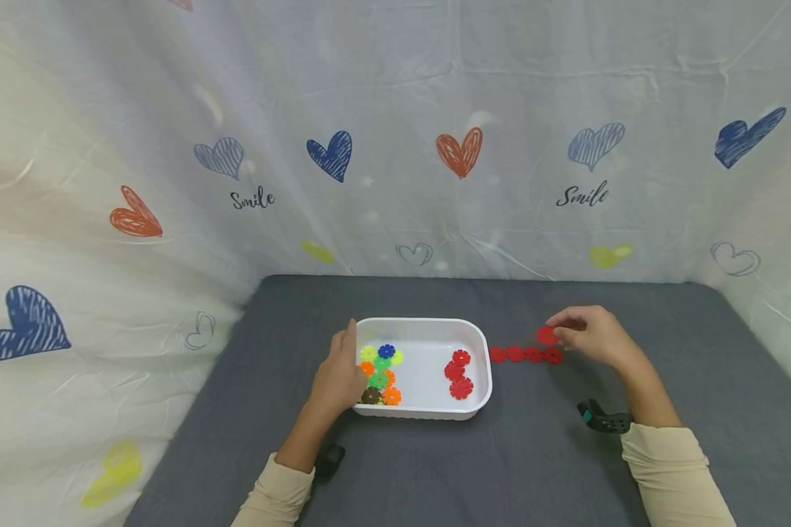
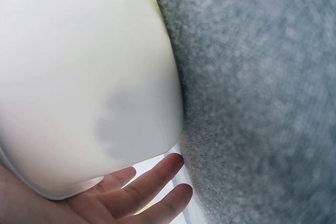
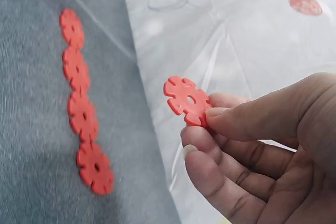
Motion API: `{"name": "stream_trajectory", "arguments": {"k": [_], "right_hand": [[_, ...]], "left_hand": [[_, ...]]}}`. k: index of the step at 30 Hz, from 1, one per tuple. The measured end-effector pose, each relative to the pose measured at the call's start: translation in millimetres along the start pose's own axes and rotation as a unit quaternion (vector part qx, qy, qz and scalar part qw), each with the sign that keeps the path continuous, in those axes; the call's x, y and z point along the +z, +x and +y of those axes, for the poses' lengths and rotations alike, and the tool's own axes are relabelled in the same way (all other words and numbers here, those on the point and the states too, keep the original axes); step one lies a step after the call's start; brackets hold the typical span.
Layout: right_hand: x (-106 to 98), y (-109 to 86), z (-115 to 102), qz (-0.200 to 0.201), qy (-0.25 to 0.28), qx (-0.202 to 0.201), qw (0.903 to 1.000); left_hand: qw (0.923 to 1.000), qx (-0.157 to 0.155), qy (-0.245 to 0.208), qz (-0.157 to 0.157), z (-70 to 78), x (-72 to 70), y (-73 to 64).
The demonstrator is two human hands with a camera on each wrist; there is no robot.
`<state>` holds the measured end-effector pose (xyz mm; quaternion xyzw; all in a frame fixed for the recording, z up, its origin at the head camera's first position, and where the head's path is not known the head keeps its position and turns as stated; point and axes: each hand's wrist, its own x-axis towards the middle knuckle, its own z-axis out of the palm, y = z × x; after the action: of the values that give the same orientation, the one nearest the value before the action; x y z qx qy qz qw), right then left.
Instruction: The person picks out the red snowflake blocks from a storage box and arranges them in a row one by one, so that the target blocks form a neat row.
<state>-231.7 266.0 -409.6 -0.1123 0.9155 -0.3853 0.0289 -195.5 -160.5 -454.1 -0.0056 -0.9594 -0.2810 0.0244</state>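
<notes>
Between thumb and fingertips, my right hand (image 1: 589, 333) pinches a red notched plastic disc (image 3: 189, 99), raised above the table. Close to it a row of red discs (image 3: 84, 116) lies on the cloth, edge to edge, running out from the tray's right side. My left hand (image 1: 339, 373) grips the left end of a white tray (image 1: 428, 411), thumb at the rim and fingers along the outer wall, as the left wrist view shows. Inside the tray, several red discs (image 1: 461, 388) sit at the right; mixed orange, green, yellow, blue and brown discs (image 1: 378, 380) cluster at the left, partly behind my hand.
Dark grey cloth (image 1: 435, 476) covers the table. A pale curtain (image 1: 395, 88) printed with hearts hangs behind it and at both sides. Each wrist carries a black band, the right wristband (image 1: 605, 419) being the plainer to see.
</notes>
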Motion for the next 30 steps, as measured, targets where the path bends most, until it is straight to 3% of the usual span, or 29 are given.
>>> {"name": "stream_trajectory", "arguments": {"k": [9, 20, 30], "right_hand": [[-7.7, -0.7, 18.7, -0.026, -0.009, 0.023, 0.9993], [-7.6, -0.3, 39.4, -0.036, -0.076, 0.069, 0.994], [-5.2, 0.3, 50.3, -0.044, -0.061, 0.069, 0.9948]], "left_hand": [[1.0, 0.0, -0.001, 0.002, 0.7, 0.4, 0.4], [1.0, -0.006, 0.001, -0.006, 1.6, -0.8, 0.7], [0.9999, -0.005, 0.008, 0.002, 1.9, 0.8, 0.4]]}}
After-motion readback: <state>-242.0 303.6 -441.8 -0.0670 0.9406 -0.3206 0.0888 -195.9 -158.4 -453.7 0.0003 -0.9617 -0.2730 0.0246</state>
